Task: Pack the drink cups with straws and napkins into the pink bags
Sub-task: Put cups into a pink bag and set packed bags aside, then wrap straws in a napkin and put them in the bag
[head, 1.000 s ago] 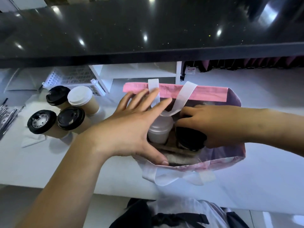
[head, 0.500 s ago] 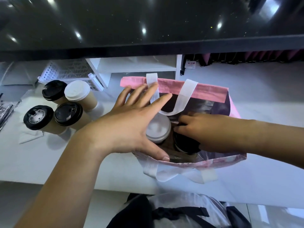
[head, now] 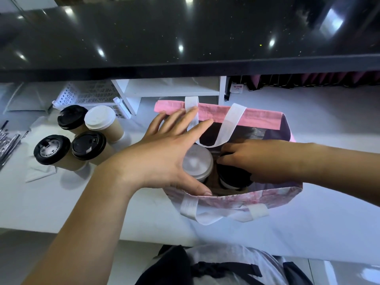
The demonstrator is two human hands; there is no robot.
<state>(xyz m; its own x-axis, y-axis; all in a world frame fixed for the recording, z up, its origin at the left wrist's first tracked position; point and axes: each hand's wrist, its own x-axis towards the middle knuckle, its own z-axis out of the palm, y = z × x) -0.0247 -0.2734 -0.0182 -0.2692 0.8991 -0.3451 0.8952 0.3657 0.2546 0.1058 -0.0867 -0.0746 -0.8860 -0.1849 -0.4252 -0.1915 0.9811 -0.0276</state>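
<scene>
Pink bag on white counter, mouth held wide by left hand, fingers straight and splayed, white-lidded cup and black-lidded cup side by side inside, right hand curled around the latter, four lidded cups nearby at left

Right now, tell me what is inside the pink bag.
A white-lidded cup beside a black-lidded cup. The right hand and the bag's near wall hide the rest.
</scene>
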